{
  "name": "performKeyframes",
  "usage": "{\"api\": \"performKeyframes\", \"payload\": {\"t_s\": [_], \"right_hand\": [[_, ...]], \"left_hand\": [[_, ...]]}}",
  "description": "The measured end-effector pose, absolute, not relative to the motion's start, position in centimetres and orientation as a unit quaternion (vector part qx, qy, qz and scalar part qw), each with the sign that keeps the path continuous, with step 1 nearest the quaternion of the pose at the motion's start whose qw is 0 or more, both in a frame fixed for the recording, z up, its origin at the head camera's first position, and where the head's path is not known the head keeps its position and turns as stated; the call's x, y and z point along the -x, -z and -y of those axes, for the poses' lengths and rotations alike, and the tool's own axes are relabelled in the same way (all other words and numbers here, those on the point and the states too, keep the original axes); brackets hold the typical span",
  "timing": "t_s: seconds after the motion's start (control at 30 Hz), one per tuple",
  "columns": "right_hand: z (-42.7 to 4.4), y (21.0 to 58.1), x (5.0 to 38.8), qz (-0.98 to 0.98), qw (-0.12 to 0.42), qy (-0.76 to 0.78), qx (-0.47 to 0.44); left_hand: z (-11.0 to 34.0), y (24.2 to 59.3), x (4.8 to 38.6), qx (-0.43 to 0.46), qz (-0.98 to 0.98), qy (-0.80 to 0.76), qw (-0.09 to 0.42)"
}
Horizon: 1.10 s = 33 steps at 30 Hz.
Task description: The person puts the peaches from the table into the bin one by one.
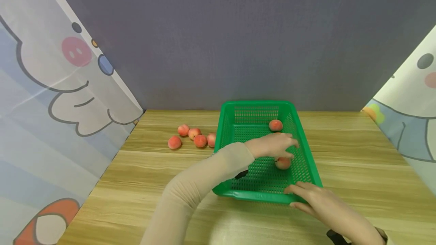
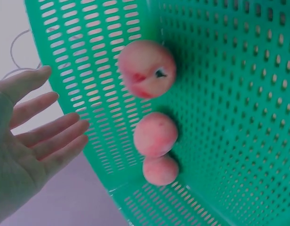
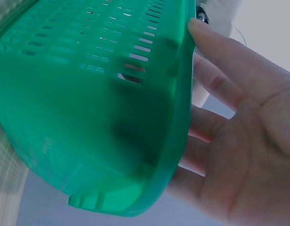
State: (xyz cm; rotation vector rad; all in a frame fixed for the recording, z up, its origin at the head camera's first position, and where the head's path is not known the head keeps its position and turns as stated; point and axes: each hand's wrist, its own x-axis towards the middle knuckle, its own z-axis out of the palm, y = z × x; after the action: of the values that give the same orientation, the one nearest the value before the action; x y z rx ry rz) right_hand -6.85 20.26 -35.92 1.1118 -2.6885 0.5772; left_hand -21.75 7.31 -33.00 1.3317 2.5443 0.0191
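Observation:
A green plastic basket (image 1: pixel 260 196) stands on the table with three peaches along its right side. One peach (image 1: pixel 275 125) lies near the back corner and another peach (image 1: pixel 282 163) nearer the front; the left hand mostly hides the middle peach (image 2: pixel 156 134) in the head view. Over the basket's right half is the left hand (image 1: pixel 274 145), its fingers loosely extended and holding nothing. The left wrist view shows a gap between those fingers and the peaches. At the front right corner the right hand (image 1: pixel 315 199) grips the basket rim (image 3: pixel 185 94), fingers over it and thumb outside.
Left of the basket several loose peaches (image 1: pixel 200 141) lie in a cluster on the wooden table (image 1: pixel 136 184). A grey panel (image 1: pixel 218 41) rises behind the table. Cartoon-printed sheets (image 1: pixel 41 124) stand at both sides.

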Motion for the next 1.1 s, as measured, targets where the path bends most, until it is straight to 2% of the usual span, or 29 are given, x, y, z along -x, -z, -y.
{"api": "performKeyframes", "payload": {"t_s": [0.43,1.1], "right_hand": [[-20.3,35.9,6.9,0.903,0.087,-0.192,-0.374],[-20.3,36.0,6.8,0.906,0.092,-0.187,-0.370]], "left_hand": [[-5.8,30.5,22.0,-0.471,-0.875,0.017,0.111],[-1.1,27.4,22.5,-0.437,-0.895,-0.019,0.082]]}}
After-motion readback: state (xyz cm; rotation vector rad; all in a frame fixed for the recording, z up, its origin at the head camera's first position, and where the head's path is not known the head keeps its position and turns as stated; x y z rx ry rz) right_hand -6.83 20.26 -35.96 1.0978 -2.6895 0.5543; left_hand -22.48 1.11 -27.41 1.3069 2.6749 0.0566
